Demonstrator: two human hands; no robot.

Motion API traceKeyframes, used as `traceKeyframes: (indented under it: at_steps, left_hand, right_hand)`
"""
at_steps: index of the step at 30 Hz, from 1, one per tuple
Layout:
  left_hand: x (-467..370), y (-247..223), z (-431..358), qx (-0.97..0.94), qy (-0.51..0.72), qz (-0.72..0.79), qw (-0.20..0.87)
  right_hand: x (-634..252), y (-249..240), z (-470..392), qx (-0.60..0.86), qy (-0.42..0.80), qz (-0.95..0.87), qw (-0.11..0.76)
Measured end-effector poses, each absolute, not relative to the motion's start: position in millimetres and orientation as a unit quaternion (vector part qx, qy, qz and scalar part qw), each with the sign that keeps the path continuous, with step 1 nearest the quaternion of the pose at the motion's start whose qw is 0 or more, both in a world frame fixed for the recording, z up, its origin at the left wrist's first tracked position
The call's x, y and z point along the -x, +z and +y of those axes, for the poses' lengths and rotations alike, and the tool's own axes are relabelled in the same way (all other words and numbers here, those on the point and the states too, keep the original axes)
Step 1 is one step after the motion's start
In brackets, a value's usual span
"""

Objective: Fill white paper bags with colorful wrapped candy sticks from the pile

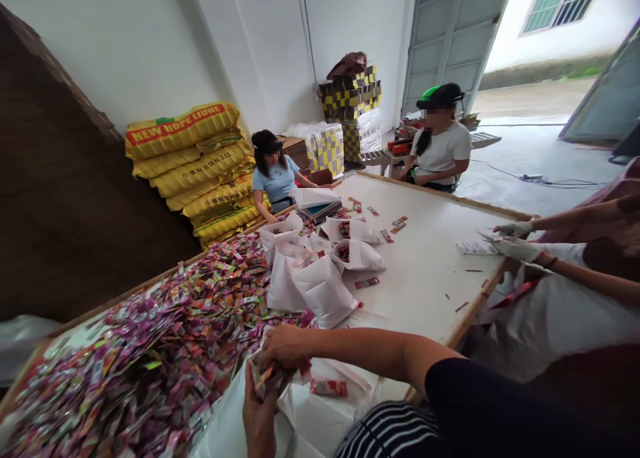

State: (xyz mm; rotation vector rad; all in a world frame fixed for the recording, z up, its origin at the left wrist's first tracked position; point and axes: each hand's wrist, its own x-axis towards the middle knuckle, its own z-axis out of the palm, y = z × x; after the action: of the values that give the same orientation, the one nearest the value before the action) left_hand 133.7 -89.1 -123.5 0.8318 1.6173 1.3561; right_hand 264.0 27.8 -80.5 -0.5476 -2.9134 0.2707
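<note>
Near the bottom centre, my left hand (260,415) is closed around the side of a small clear bag (270,378) with colourful packets in it. My right hand (285,347) reaches over the bag's mouth from the right, its fingers curled down and partly hidden among the packets. Below both hands lies a large white sack (315,411), with a red packet (329,387) on top. A big heap of purple and red packets (165,338) spreads to the left. Ahead stand several open white bags (325,288) with packets inside.
The white table (425,258) has a wooden rim and scattered packets. At the right edge a person's gloved hands (517,248) hold a white sheet. Two people (275,175) (443,148) are at the far side. Yellow sacks (200,171) are stacked behind.
</note>
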Motion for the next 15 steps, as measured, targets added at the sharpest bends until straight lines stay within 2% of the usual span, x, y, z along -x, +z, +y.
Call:
traceKeyframes:
  at_steps: [4,6,8,12,15]
  left_hand:
    - [-131.8,-129.3,-83.5,-0.283,0.585,0.604,0.461]
    - [-131.0,-131.4,-79.2,-0.241,0.598,0.602,0.471]
    - [-128.6,-129.1,-78.1,-0.207,0.609,0.604,0.471]
    - [-117.5,-110.9,-87.7,-0.209,0.614,0.603,0.465]
    - [-109.3,-94.8,-97.8,-0.216,0.615,0.614,0.445]
  right_hand:
    - [-254.3,-72.4,24.6,0.212,0.118,-0.966,0.094]
    - [-245.7,-70.9,23.0,0.204,0.163,-0.961,0.086]
    - [-241.0,-68.5,22.1,0.201,0.228,-0.946,0.113]
    - [-252.3,-59.5,25.1,0.214,0.359,-0.866,0.275]
    - [-272.3,-60.2,31.5,0.334,0.401,-0.748,0.411]
